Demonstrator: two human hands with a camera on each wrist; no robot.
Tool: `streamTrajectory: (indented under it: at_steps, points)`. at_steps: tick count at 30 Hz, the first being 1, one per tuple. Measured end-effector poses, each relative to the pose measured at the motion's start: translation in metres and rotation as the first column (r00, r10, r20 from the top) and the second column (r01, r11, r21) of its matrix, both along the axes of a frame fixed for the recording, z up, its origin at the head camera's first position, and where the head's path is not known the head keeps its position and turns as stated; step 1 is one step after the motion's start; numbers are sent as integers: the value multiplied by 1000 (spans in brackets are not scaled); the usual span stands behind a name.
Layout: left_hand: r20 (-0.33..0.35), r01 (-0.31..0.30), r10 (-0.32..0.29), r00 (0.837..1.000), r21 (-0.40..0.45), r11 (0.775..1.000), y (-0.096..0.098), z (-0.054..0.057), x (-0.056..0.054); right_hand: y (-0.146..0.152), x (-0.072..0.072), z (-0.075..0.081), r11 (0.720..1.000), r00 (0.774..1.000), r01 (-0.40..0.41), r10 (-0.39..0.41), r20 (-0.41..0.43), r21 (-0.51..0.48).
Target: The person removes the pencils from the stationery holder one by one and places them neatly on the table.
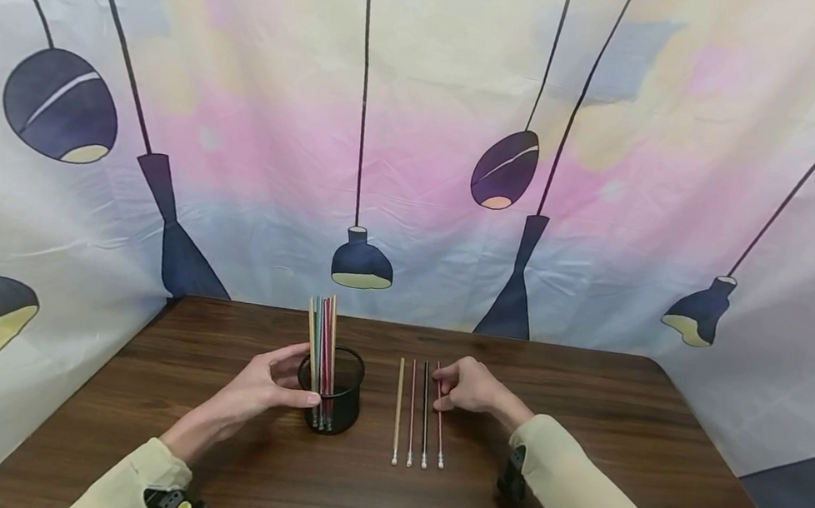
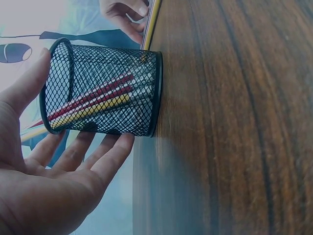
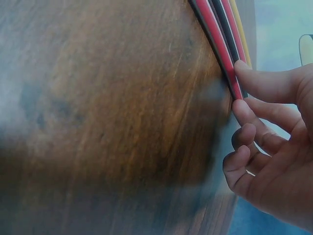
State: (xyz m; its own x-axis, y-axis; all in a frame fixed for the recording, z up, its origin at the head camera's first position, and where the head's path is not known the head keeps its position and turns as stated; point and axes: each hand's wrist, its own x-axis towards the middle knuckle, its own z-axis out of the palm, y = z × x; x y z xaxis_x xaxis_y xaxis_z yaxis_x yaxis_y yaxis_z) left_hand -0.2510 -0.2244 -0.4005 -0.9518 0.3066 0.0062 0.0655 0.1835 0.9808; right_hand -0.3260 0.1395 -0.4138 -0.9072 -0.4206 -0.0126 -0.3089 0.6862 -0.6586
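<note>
My left hand (image 1: 252, 387) holds a black mesh pencil cup (image 1: 348, 408) from its left side, thumb at the rim and fingers along the wall. Several coloured pencils (image 1: 324, 345) stand in the cup, leaning left, their eraser ends down. To the right of it, a row of pencils lies on the table: a yellow one (image 1: 399, 412), a red one (image 1: 411, 414), a black one (image 1: 424, 415) and, rightmost, another red pencil (image 1: 440, 438). My right hand (image 1: 471, 385) pinches this rightmost red pencil between thumb and forefinger near its far end; the other fingers are curled in the right wrist view.
The dark wooden table (image 1: 584, 425) stretches out on both sides of the cup and the row. A cloth backdrop (image 1: 430, 189) printed with hanging lamps rises behind its far edge. Each forearm, in a pale sleeve (image 1: 598, 502), carries a wrist camera (image 1: 514, 473).
</note>
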Motion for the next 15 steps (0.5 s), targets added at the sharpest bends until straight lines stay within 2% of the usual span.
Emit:
streamTrajectory:
  at_steps: [15]
  points:
    - [-6,-17,17,1000,-11,1000,-1,-3,-2,0,1,1,1000,1000,-17,17,8,-19]
